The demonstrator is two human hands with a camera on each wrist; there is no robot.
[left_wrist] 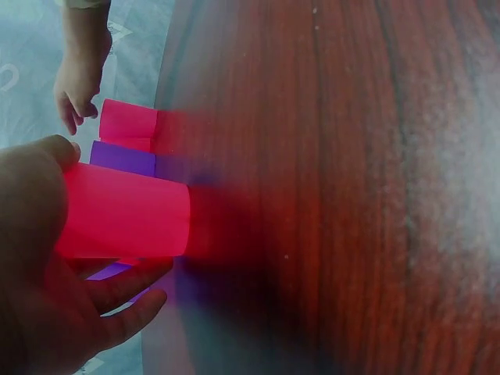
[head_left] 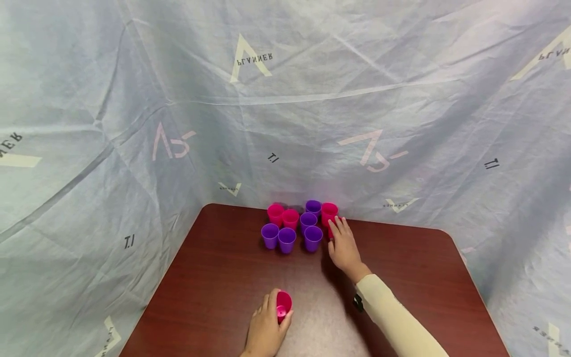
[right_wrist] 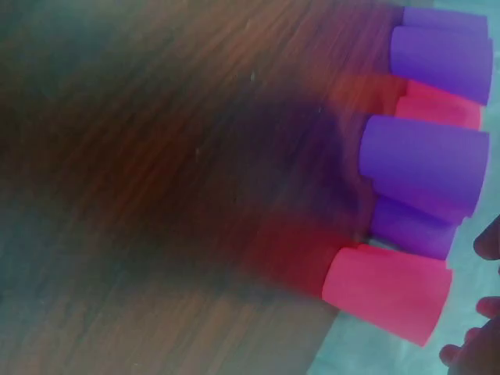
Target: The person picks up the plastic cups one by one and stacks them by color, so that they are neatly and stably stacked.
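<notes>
My left hand [head_left: 266, 327] is low at the table's front middle and grips a pink cup [head_left: 284, 302], thumb on one side and fingers on the other. The left wrist view shows that cup [left_wrist: 129, 212] upright at the tabletop. At the right end of a group of cups, my right hand [head_left: 344, 248] reaches over a pink cup [right_wrist: 388, 293]. Its fingers [right_wrist: 488, 307] are loosely bent above the rim, with a gap between them and the cup. Just behind stands another pink cup [head_left: 329, 211]. A purple cup [head_left: 313, 239] stands to the hand's left.
Several purple cups, one at the left front [head_left: 270, 236], and two pink cups, including the far left one [head_left: 275, 213], stand upright along the back of the brown table [head_left: 214, 287]. A grey printed cloth [head_left: 312, 124] hangs behind and around it.
</notes>
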